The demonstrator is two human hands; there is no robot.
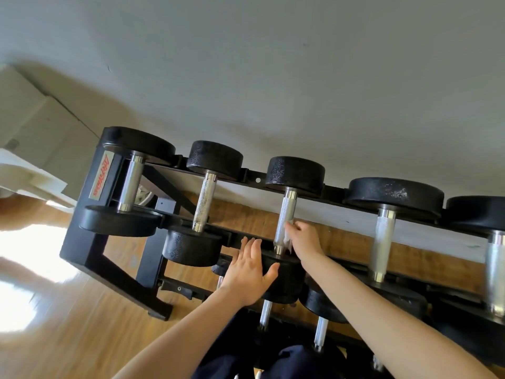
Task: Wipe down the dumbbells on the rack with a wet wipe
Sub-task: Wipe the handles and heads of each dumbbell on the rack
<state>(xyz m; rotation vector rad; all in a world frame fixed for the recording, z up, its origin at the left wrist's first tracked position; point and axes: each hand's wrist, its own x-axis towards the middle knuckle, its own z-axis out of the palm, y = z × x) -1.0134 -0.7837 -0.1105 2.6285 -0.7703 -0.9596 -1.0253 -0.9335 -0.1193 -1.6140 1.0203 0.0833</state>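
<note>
Wipe [287, 240] rubs knurled (steel) handle [284, 220].

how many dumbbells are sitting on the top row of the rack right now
5 show on the top row: far left, second, the third being wiped, fourth, and one cut off at the right edge. More may lie beyond.

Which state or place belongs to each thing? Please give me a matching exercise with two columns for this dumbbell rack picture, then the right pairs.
Column one:
1. left hand
2. right hand
3. crumpled white wet wipe
4. red and silver label

Column two:
A. pressed against the knurled steel handle of the third dumbbell
B. fixed on the end of the black metal rack
C. fingers straight, resting on a black round dumbbell head
D. pinching the wipe

Pairs: 1-C, 2-D, 3-A, 4-B
</note>
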